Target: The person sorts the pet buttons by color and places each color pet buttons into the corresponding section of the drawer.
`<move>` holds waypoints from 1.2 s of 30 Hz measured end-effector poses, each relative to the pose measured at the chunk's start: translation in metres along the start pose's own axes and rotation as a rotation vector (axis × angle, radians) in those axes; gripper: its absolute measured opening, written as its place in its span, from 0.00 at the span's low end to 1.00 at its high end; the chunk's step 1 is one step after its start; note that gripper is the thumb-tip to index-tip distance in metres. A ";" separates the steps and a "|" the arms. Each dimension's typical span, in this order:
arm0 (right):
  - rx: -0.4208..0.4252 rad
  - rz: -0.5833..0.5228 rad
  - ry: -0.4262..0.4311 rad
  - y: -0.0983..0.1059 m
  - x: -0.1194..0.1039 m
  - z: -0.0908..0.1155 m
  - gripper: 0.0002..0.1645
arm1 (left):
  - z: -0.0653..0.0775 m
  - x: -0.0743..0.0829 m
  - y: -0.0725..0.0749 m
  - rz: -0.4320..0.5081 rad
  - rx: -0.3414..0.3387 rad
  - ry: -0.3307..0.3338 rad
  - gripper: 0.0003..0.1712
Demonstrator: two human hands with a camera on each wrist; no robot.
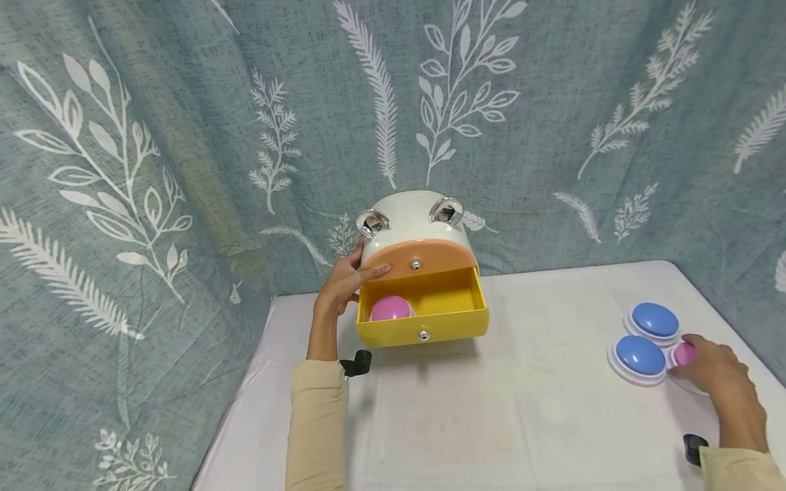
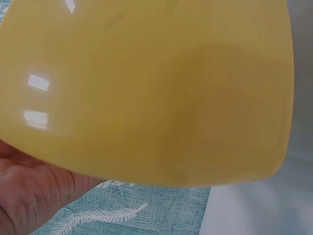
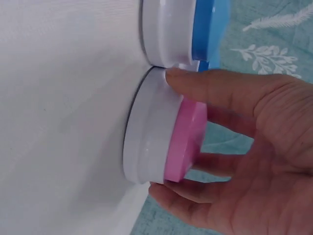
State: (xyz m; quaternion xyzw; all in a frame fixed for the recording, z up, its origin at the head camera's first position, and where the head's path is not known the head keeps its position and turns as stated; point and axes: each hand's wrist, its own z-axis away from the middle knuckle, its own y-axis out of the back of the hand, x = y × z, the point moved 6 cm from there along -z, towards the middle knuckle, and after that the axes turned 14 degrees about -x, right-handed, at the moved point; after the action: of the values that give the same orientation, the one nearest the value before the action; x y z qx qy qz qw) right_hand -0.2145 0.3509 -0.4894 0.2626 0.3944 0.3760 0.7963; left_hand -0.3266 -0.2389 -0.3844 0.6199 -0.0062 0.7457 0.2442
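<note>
A frog-like drawer box (image 1: 410,218), white on top with two silvery ring eyes, stands near the back of the table. Its orange upper drawer (image 1: 445,258) is closed; the yellow lower drawer (image 1: 457,324) is pulled out with a pink push button (image 1: 390,308) in its left part. My left hand (image 1: 338,283) grips the box's left side, thumb on the orange front, other fingers mostly hidden behind. At the right, my right hand (image 1: 718,372) holds a second pink push button (image 3: 188,142) by its white base, thumb on one side and fingers on the other. It appears to touch the table.
Two blue push buttons, one farther back (image 1: 655,319) and one nearer (image 1: 640,354), lie beside the right hand on the white-covered table (image 1: 454,423). A blue-green curtain (image 1: 540,150) with white leaf prints hangs behind the table and along both sides.
</note>
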 end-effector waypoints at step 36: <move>0.265 0.003 0.505 0.030 -0.159 0.090 0.45 | 0.000 0.001 0.000 -0.016 0.012 0.014 0.58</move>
State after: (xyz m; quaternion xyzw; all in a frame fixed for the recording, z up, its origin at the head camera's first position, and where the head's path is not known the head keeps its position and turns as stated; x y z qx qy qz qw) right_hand -0.2167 0.2289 -0.3497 0.2630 0.6254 0.3759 0.6312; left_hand -0.3265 -0.2387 -0.3838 0.6160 0.0051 0.7482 0.2464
